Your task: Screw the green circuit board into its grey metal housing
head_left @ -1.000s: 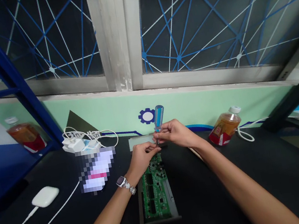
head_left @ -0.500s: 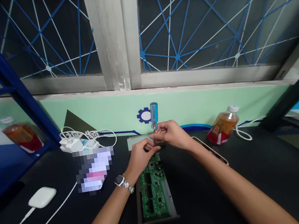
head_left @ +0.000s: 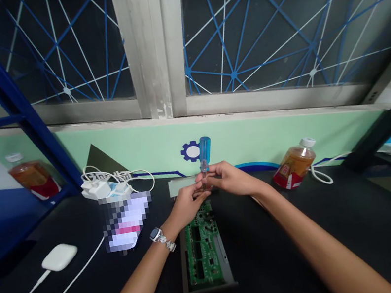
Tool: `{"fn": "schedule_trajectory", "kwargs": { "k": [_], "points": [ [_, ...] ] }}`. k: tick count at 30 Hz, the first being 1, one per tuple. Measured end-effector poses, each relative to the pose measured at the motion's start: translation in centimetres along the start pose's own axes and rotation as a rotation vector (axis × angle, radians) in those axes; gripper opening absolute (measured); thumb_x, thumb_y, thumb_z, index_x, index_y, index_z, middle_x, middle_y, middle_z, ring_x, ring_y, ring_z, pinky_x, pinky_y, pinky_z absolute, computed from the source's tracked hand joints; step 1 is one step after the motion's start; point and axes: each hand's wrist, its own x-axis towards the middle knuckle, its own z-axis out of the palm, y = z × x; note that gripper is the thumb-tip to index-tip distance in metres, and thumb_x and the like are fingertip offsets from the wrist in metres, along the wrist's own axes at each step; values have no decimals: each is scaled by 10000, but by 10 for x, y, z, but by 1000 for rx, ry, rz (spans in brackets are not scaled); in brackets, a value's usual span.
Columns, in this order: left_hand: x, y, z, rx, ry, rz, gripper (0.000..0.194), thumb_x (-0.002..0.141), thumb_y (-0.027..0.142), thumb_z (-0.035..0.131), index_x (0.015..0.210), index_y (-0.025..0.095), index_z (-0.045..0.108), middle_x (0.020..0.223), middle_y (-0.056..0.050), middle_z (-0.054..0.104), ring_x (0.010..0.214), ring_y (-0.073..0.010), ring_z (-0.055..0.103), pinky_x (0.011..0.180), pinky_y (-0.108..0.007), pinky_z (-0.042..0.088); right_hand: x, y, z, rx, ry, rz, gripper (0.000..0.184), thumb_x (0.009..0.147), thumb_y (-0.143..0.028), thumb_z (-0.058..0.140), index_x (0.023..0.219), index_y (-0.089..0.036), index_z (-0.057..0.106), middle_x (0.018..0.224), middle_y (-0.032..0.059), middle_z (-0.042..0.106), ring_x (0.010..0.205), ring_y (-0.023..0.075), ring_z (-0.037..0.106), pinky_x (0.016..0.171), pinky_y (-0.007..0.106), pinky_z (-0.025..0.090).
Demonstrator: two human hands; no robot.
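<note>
The left hand point(head_left: 186, 207) curls, and whether it grips anything cannot be told, above a green circuit board point(head_left: 203, 247) in a metal case point(head_left: 229, 268). The right hand point(head_left: 231, 179) pinches an upright blue-handled screwdriver point(head_left: 204, 151) near the back edge of the bench point(head_left: 310, 247).

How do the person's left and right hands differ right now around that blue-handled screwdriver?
The left hand wears a silver-banded wristwatch; the right hand has a bare wrist. The right hand's fingers pinch the blue-handled screwdriver just below its handle, while the left hand sits lower, over the green circuit board, and whether it touches the shaft is unclear. Both hands are ungloved.
</note>
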Motion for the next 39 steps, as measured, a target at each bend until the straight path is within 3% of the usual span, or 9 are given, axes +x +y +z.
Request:
{"fn": "schedule_trajectory", "kwargs": {
  "k": [4, 10, 15, 18, 25, 28, 32, 35, 39],
  "points": [
    [2, -3, 2, 3, -10, -27, 306, 874, 353, 644, 1042, 106, 710, 1014, -120, 749, 967, -252, 703, 915, -379, 533, 3, 5, 5, 37, 13, 31, 324, 853, -410, 637, 1044, -148, 649, 925, 73, 728, 755, 162, 675, 635, 255, 527],
    [1, -6, 2, 33, 55, -52, 278, 848, 363, 673, 914, 101, 736, 915, -118, 757, 907, -260, 709, 837, -357, 553, 9, 13, 6, -179, 293, 9, 279, 737, -401, 753, 765, -143, 651, 612, 27, 680, 543, 148, 627, 480, 223, 477],
    [-4, 6, -7, 39, -36, -47, 245, 892, 334, 619, 1005, 138, 714, 1007, -94, 740, 972, -223, 686, 896, -330, 521, 5, 9, 1, -99, 159, 42, 258, 797, -397, 688, 802, -142, 648, 647, 47, 706, 557, 155, 658, 440, 204, 459],
    [-6, 13, -11, 68, -39, -33, 221, 904, 323, 600, 940, 135, 710, 948, -85, 741, 922, -204, 689, 858, -301, 521, 3, 5, 0, -113, 110, 61, 224, 843, -353, 630, 898, -137, 652, 623, 28, 686, 562, 151, 666, 448, 196, 464],
    [-1, 12, -4, 58, -61, 33, 215, 920, 318, 567, 906, 128, 667, 871, -72, 726, 832, -195, 683, 779, -281, 509, 0, 1, 6, -104, 36, 53, 195, 904, -285, 532, 1031, -150, 593, 771, 28, 677, 497, 103, 634, 441, 186, 458],
    [1, 8, 0, 70, -62, 40, 281, 941, 319, 526, 793, 123, 662, 821, -61, 721, 786, -179, 675, 748, -263, 501, 0, 1, 10, -91, 40, 61, 213, 888, -316, 569, 1038, -167, 594, 866, 44, 694, 500, 96, 623, 428, 187, 456],
    [1, 0, 3, 21, -24, -10, 280, 910, 359, 581, 847, 112, 696, 866, -77, 743, 819, -199, 695, 818, -307, 526, 4, 5, 13, -162, 189, 50, 208, 843, -358, 642, 913, -163, 630, 585, -6, 643, 480, 127, 612, 444, 201, 461],
    [0, -2, 2, -6, 2, -45, 276, 875, 373, 632, 939, 117, 712, 923, -95, 750, 891, -228, 703, 856, -345, 540, 6, 10, 9, -174, 295, 37, 239, 764, -372, 728, 776, -166, 607, 561, 6, 656, 494, 150, 630, 465, 227, 489],
    [-4, 4, -6, 33, -12, -47, 267, 881, 351, 630, 1027, 142, 711, 1007, -97, 743, 967, -230, 691, 892, -345, 530, 5, 12, 2, -93, 209, 28, 233, 787, -379, 702, 804, -161, 621, 611, 25, 688, 557, 159, 659, 499, 232, 504]
  ]
}}
